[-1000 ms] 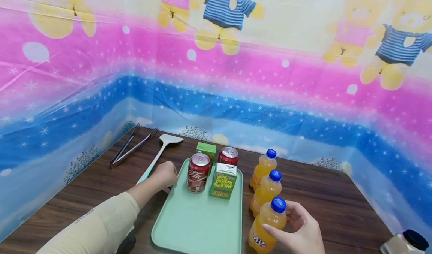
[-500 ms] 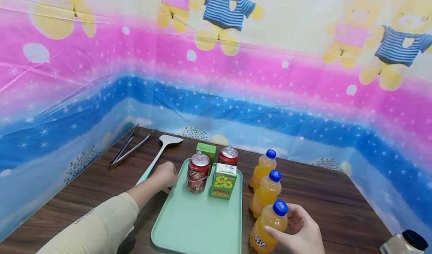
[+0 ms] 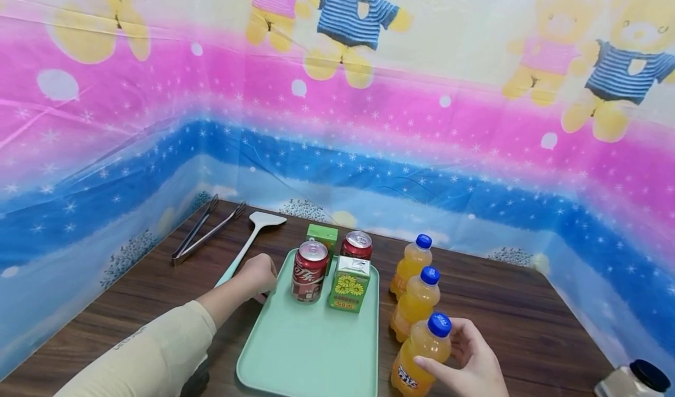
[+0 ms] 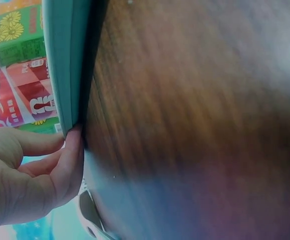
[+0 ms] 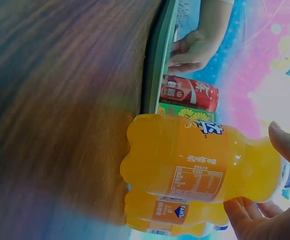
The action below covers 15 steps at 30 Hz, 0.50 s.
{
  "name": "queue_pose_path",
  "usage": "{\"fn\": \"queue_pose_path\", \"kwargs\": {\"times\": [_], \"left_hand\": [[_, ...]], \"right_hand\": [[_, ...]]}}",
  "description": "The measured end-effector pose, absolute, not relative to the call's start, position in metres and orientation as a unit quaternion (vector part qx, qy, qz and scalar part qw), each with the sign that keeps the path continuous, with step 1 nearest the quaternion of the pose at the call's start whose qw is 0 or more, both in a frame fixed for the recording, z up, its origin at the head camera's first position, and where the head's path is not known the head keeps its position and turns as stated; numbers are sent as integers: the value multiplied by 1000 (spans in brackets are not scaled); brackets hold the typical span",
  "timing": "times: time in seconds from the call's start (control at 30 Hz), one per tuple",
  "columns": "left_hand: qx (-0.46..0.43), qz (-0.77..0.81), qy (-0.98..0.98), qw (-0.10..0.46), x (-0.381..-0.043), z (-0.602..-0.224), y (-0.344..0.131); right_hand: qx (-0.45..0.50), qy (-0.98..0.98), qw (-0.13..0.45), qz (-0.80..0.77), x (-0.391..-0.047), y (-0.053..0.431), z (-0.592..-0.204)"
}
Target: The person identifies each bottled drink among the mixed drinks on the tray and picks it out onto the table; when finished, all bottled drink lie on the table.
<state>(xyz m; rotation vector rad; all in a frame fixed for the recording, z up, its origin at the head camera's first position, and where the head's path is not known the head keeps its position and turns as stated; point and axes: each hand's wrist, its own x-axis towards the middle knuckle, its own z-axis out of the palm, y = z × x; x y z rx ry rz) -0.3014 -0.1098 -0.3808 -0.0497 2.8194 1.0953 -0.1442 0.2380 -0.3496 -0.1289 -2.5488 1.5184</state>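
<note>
My left hand pinches the left rim of a pale green tray; in the left wrist view, thumb and fingertips meet at the tray's edge. A red cola can and a green drink carton with yellow flowers stand on the tray, with a second can and carton behind them. At right, my right hand grips the nearest orange soda bottle below its blue cap, thumb on one side and fingers on the other. In the right wrist view, this bottle overlaps another.
Two more orange soda bottles line up behind the held one, right of the tray. Metal tongs and a white-headed spatula lie at the back left. A black-lidded jar sits at the lower right. Printed cloth walls the table.
The bottle in my right hand has shifted slightly to the right and toward me. My left hand and the tray look unmoved.
</note>
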Motion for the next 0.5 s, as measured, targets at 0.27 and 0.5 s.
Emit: {"fn": "queue_pose_path", "kwargs": {"times": [0.27, 0.5], "left_hand": [[1, 422, 901, 102, -304, -372, -116], [49, 414, 909, 18, -290, -340, -124]], "right_hand": [[27, -838, 111, 533, -144, 248, -349], [81, -851, 159, 494, -150, 265, -337]]}}
